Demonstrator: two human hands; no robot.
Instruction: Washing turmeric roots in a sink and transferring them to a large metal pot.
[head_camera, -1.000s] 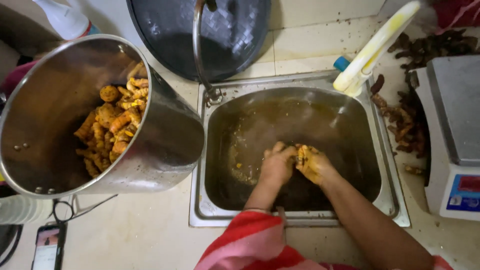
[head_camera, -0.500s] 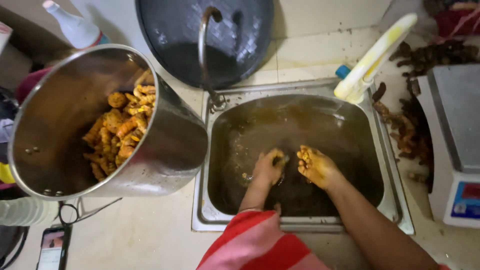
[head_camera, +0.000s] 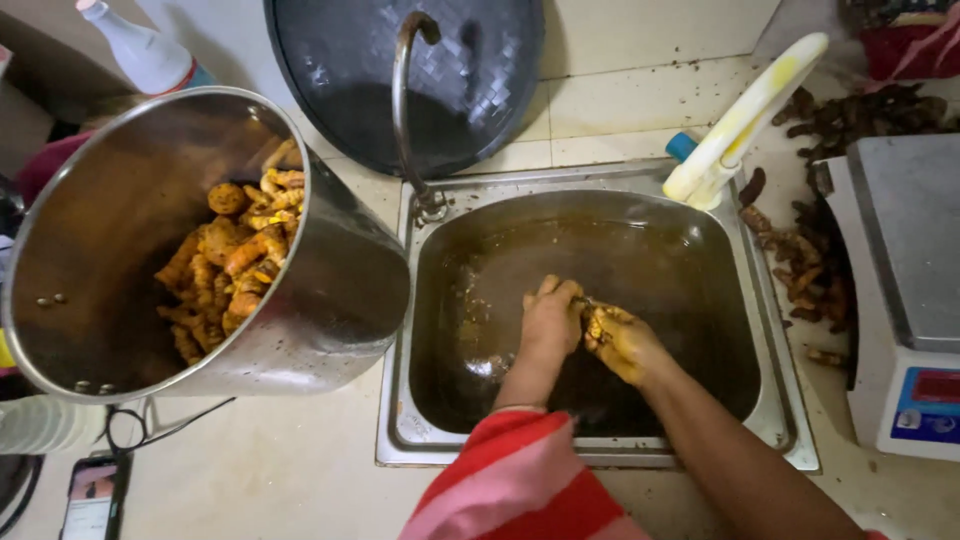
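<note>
In the middle of the steel sink, low over murky brown water, both hands meet. The left hand, coming out of a red-and-pink striped sleeve, is curled with its fingers bent toward the right. The right hand, stained yellow, has its bare forearm slanting in from the lower right and pinches a small yellow turmeric piece between the two hands (whether the left also clasps it, I cannot tell).

Left of the sink, a smartphone lies on the counter, and a big tilted steel pot holds a heap of peeled turmeric roots. On the right stands a white kitchen scale with a blue-and-red panel. Beyond it lie dark unpeeled roots and a pale yellow squeeze bottle with a blue cap. Farthest, a dark round lid leans behind the curved tap, and a white bottle stands at far left.
</note>
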